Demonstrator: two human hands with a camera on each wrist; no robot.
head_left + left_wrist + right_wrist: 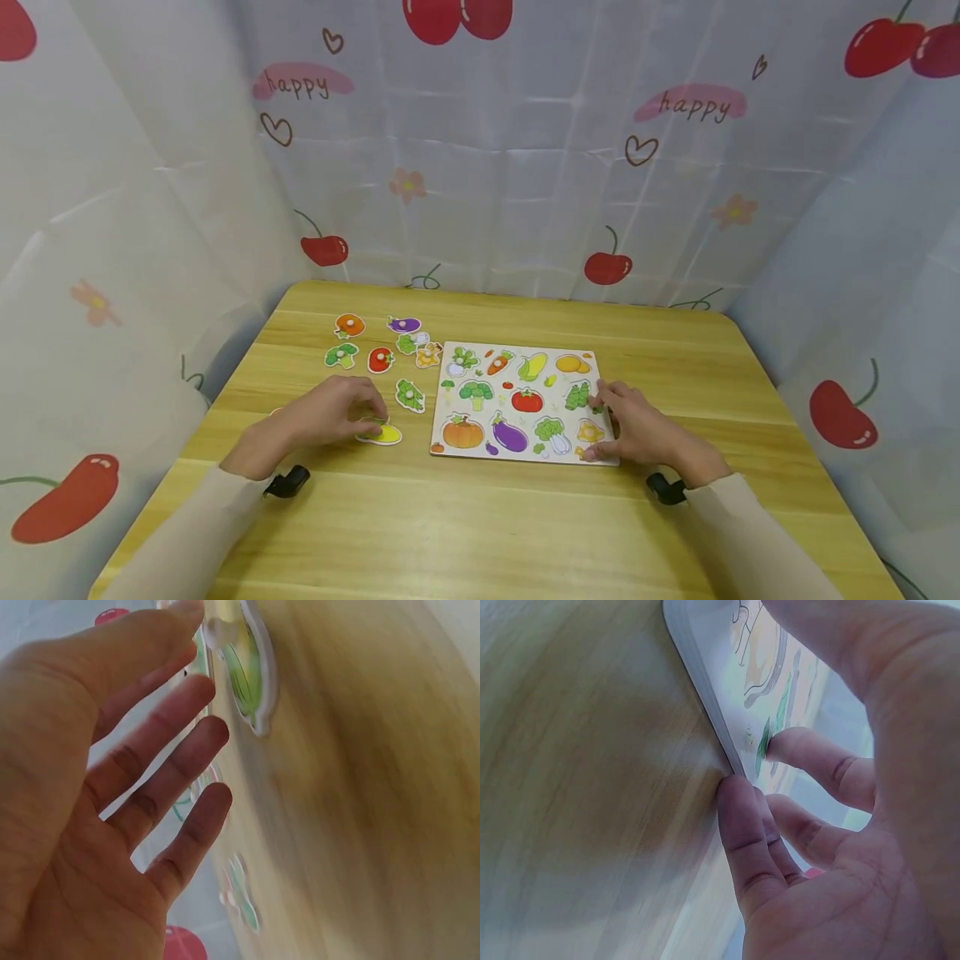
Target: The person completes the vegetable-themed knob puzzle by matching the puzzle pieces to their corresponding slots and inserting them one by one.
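Over a yellow corn piece (pixel 387 434) on the table is my left hand (pixel 330 410), thumb and forefinger close to its knob (pixel 220 634). In the left wrist view the knob shows beside the thumb tip, and the other fingers are spread. My right hand (pixel 636 425) rests at the right edge of a vegetable puzzle board (pixel 487 458). Its thumb lies on the near corner and the forefinger touches the top, while other fingertips (pixel 739 799) meet the board's side. Knobbed radish (pixel 462 362) and carrot (pixel 498 362) pieces sit in the board's back row.
Left of the board lie loose knobbed pieces: pumpkin (pixel 349 326), eggplant (pixel 405 325), broccoli (pixel 342 357), tomato (pixel 380 360), cabbage (pixel 409 343), a yellow piece (pixel 428 356) and a green one (pixel 410 396). Another piece is mostly hidden behind the left wrist. Printed curtains surround the wooden table (pixel 480 533).
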